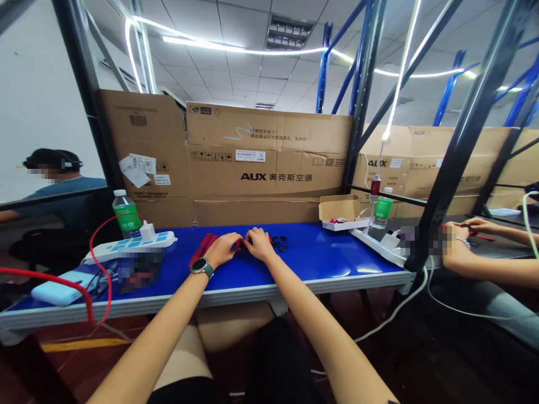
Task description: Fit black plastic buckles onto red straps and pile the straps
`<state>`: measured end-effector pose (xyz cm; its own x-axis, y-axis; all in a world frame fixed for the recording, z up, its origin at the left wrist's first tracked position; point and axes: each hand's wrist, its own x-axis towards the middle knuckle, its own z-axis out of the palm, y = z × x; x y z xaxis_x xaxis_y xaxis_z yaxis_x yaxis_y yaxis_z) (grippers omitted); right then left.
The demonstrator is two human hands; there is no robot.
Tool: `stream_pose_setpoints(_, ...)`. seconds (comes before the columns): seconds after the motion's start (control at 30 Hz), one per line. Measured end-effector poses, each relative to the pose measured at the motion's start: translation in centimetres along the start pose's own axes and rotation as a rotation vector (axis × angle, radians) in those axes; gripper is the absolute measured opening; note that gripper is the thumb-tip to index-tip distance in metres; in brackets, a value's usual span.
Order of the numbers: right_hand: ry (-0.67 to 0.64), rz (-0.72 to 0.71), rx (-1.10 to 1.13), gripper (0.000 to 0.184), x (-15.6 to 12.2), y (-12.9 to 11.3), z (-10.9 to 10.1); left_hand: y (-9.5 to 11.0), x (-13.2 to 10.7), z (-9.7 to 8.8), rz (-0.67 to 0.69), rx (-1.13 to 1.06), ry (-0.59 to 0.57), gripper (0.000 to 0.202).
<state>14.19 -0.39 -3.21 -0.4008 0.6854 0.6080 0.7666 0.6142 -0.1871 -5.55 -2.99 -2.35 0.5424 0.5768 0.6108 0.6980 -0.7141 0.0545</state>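
My left hand (225, 248), with a watch (199, 266) on its wrist, is closed over the blue table. Its fingers pinch a small red piece (241, 243), mostly hidden, whose kind I cannot make out. Fingertips of my right hand (258, 245) meet the same piece from the other side, closed on it. Red strips (204, 249) lie side by side just left of my left hand. Several small black parts (279, 245) are scattered to the right of my right hand.
A white power strip (168, 240), a bottle (126, 213), a red cable (89, 300) and a light-blue box (63, 289) are on the left. An open carton (342, 224) stands back right. Cardboard (269, 185) walls the back. A co-worker's hands (458, 241) show far right.
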Motion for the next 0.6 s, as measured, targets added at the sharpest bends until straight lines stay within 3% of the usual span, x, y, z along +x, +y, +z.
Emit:
stream_pose_setpoints(0.33,-0.091,0.051,0.055,0.016,0.6,0.3,1.3,0.7,0.1,-0.1,-0.067,0.003,-0.023,0.018)
stream_pose_setpoints(0.6,-0.168,-0.003,0.256,0.019,1.1,2.0,0.6,-0.4,0.1,-0.2,-0.034,0.037,0.007,0.022)
